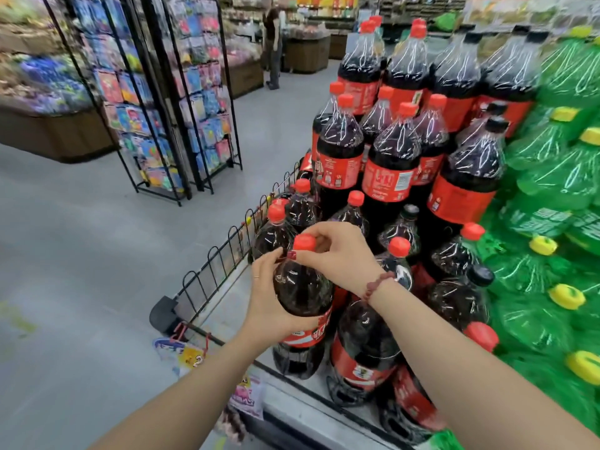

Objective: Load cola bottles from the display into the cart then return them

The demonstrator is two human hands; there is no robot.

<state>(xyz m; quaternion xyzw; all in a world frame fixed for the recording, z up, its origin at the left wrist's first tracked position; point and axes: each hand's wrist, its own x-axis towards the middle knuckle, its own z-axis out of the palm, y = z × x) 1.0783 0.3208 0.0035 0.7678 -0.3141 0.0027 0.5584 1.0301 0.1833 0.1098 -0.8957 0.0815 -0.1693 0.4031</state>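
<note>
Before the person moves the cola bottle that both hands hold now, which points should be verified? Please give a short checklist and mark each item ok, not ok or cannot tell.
1. Grip of the left hand round the held bottle: ok, its fingers wrap the shoulder.
2. Grip of the right hand at the neck, under the red cap: ok.
3. Cap tightness: cannot tell.
4. Bottle base lifted off the display: cannot tell.
5. Gap to the neighbouring bottle on the right: cannot tell, they are very close.
6. Path to the cart: cannot tell, as no cart is in view; the wire fence borders the display's left side.
</note>
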